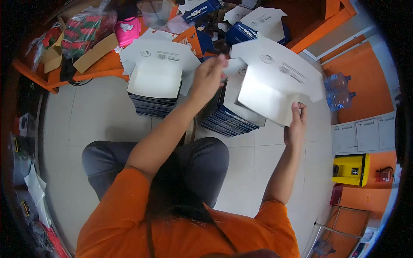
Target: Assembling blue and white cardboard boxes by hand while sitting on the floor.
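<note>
My right hand [297, 121] is closed on the near right corner of an open cardboard food box [269, 92]. The box is white inside, tilted, with its printed lid flap spread toward the far right. It is above the right stack of nested boxes [230, 116], which have dark blue outsides. My left hand [207, 79] hovers at the far left of that stack, beside a white flap. Its fingers are loosely bent, slightly blurred and apart, with nothing visible between them. Left of it stands another stack of nested boxes [155, 86], its top box open.
Beyond the stacks is an orange shelf [103, 71] with plastic-wrapped red and green goods [88, 32], a pink bag [127, 32], a clear tub [155, 15] and more blue boxes. Water jugs [339, 92], grey lockers [368, 135] and a yellow bin [352, 170] line the right side.
</note>
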A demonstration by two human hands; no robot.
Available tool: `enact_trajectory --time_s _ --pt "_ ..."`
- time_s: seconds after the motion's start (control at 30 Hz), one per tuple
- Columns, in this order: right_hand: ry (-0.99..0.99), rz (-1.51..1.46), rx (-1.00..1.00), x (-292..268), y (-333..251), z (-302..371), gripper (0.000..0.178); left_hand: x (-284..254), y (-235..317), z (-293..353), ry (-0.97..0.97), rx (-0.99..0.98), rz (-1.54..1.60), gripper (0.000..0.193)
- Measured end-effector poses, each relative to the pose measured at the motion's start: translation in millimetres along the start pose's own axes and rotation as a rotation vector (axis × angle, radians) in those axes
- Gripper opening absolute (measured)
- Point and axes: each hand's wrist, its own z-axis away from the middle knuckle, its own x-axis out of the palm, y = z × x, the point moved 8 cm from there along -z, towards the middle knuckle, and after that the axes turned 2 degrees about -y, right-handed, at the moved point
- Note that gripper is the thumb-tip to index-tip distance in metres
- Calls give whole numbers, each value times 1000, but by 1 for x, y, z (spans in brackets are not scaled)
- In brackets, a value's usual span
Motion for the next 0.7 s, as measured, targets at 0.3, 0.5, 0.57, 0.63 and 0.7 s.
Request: enact_trajectory --time_s 0.3,0.5,0.57,0.63,0.7 --pt "16 71 109 15 52 -12 22 -3 -56 30 -74 -37 -395 40" --pt "-18 21 178 17 61 -7 32 -1 -62 30 -45 139 -410 40" --pt "-3 -20 180 24 61 -2 40 -3 -60 32 -36 190 -361 42" --pt "18 -62 183 23 59 2 48 -5 -60 31 -33 158 -356 37" --pt "-123 -174 162 30 56 6 54 -6 -56 32 -39 126 -350 32"
